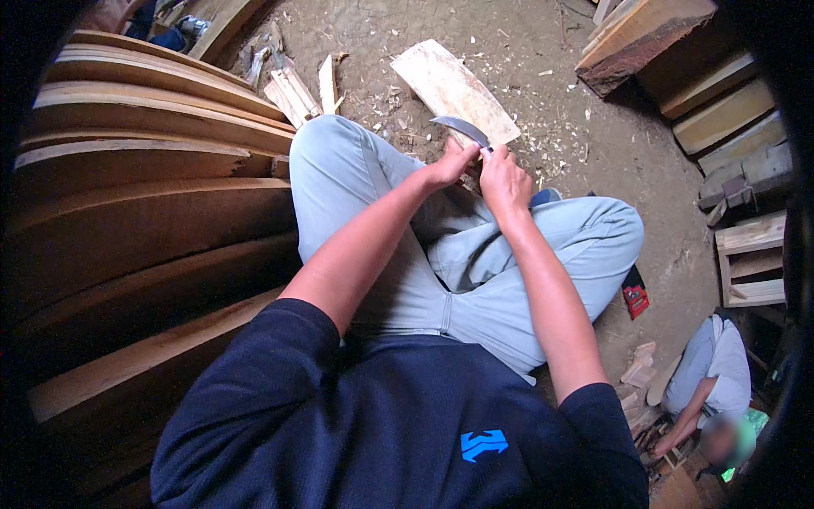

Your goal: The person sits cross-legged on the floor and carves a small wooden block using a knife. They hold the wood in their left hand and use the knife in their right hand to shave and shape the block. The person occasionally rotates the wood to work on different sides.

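My right hand point(506, 180) is closed around the handle end of a curved knife point(462, 129), whose dark, sickle-like blade points to the left. Close beside it, my left hand point(452, 166) is closed with the thumb near the base of the blade. A pale edge shows under the blade by the left thumb, but what those fingers hold is hidden. Both hands are in front of my crossed legs. Just beyond the blade, a broad, pale wooden board point(456, 85) lies flat on the dirt floor.
Long planks point(153, 153) are stacked along my left. Wood offcuts point(292, 95) and shavings litter the ground point(627, 170). Thick timber blocks point(649, 38) and a wooden frame point(753, 254) stand at the right. A red-and-black object point(635, 297) lies by my right knee. Another person point(708, 382) sits at lower right.
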A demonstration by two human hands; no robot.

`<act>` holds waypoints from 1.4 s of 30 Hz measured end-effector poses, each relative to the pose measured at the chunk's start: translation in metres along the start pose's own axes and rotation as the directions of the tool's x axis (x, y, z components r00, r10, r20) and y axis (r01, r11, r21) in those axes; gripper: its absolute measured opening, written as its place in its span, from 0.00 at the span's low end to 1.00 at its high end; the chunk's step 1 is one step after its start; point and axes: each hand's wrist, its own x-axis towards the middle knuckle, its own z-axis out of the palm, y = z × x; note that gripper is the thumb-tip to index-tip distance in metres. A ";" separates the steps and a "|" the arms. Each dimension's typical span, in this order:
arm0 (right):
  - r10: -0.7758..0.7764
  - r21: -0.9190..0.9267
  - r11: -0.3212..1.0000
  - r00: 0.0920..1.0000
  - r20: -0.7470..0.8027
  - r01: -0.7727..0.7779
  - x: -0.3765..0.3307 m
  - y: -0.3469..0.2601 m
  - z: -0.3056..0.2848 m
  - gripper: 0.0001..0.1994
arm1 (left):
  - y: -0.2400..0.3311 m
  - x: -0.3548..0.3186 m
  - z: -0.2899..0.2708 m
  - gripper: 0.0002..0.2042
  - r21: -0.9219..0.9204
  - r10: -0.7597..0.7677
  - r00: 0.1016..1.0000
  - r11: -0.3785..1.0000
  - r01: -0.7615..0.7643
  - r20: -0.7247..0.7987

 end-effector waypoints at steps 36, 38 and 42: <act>-0.034 -0.235 0.972 0.991 -0.127 0.003 0.009 -0.017 0.013 0.18 | -0.016 0.010 0.009 0.36 0.304 -0.017 0.999 0.952 0.026 -0.032; -0.008 -0.248 0.968 0.992 -0.124 -0.024 0.010 -0.017 0.016 0.18 | -0.005 0.004 0.011 0.37 0.298 -0.026 0.999 0.954 0.032 -0.024; 0.024 -0.206 0.977 0.991 -0.128 -0.050 0.011 -0.021 0.019 0.18 | -0.010 0.009 0.009 0.35 0.247 -0.019 0.998 0.968 0.032 -0.053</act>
